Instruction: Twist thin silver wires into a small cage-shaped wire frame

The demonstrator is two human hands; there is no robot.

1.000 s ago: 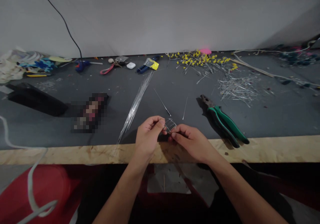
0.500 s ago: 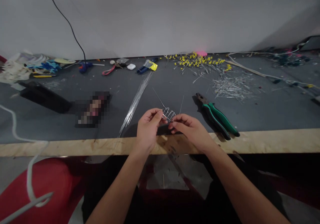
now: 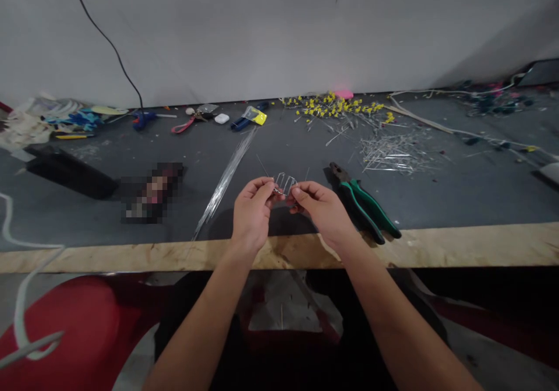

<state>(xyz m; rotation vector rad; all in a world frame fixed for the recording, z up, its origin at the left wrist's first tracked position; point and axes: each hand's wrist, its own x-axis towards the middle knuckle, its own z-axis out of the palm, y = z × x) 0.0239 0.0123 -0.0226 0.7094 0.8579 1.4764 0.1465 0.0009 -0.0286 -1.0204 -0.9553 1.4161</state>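
Grey felt covered the table point(image 3: 458, 198), its front edge bare wood. Above the near edge, the left hand point(image 3: 251, 216) and right hand point(image 3: 321, 210) each pinched an end of a bent wire piece point(image 3: 285, 182), now lifted higher and turned more upright than a second before. Green-handled pliers point(image 3: 362, 201) lay just beside the right hand.

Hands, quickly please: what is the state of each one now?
Left hand: closed, pinching the left end of the bent wire piece.
Right hand: closed, pinching its right end.
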